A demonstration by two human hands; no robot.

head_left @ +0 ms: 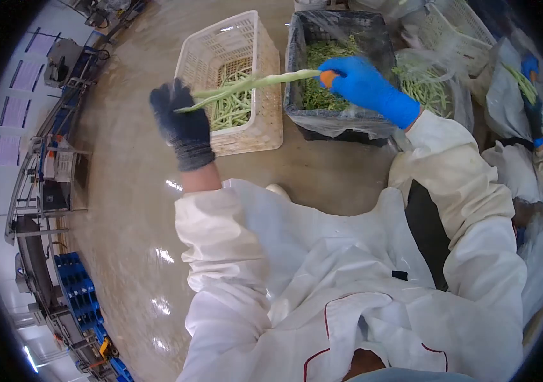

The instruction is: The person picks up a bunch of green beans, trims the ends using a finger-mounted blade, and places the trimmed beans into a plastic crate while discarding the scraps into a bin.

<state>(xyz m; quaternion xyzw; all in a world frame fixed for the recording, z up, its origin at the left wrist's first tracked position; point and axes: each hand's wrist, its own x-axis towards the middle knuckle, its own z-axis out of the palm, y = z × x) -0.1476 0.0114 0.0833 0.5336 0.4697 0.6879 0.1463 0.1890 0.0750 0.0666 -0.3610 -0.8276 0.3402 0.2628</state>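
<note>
My right hand (pixel 368 91), in a blue glove, is closed round a small orange object (pixel 328 78) and the end of some long green beans (pixel 265 81). The beans stretch leftward above a white crate (pixel 268 95) that holds more green beans (pixel 233 105). Their far ends lie across my left hand (pixel 183 121), which wears a dark knitted glove. Motion smears its fingers, so its grip on the beans is unclear.
Right of the white crate stands a black crate (pixel 292 63) lined with plastic, with green trimmings inside. Bagged beans (pixel 421 86) lie beyond it. A co-worker's gloved hands (pixel 532 108) hold beans at the far right. Blue pallets (pixel 77 280) and machinery line the left.
</note>
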